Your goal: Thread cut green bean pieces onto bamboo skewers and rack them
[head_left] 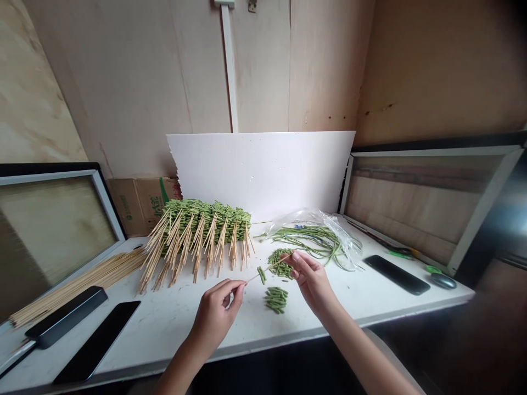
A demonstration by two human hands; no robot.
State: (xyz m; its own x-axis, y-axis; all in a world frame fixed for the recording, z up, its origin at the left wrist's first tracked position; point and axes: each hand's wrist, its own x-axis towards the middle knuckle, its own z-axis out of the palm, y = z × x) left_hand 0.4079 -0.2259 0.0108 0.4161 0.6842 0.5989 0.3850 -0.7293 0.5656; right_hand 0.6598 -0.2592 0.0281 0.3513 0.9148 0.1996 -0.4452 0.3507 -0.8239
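My left hand (218, 307) pinches one end of a thin bamboo skewer (272, 266), which slants up to the right. A short piece of green bean (261, 275) sits crosswise on the skewer between my hands. The fingertips of my right hand (310, 277) are closed at the skewer's other end; whether they also hold a bean piece I cannot tell. Below the skewer lies a small bunch of cut green beans (275, 300). Behind it, partly hidden by my right hand, is a larger pile of cut beans (280, 263).
Stacked bean skewers (206, 225) stand at the back left, sticks pointing forward. Loose bamboo skewers (82, 280) lie at left, near a black box (68, 315) and a flat black slab (99, 343). Long beans (308, 238) in a plastic bag and a phone (397, 274) lie right.
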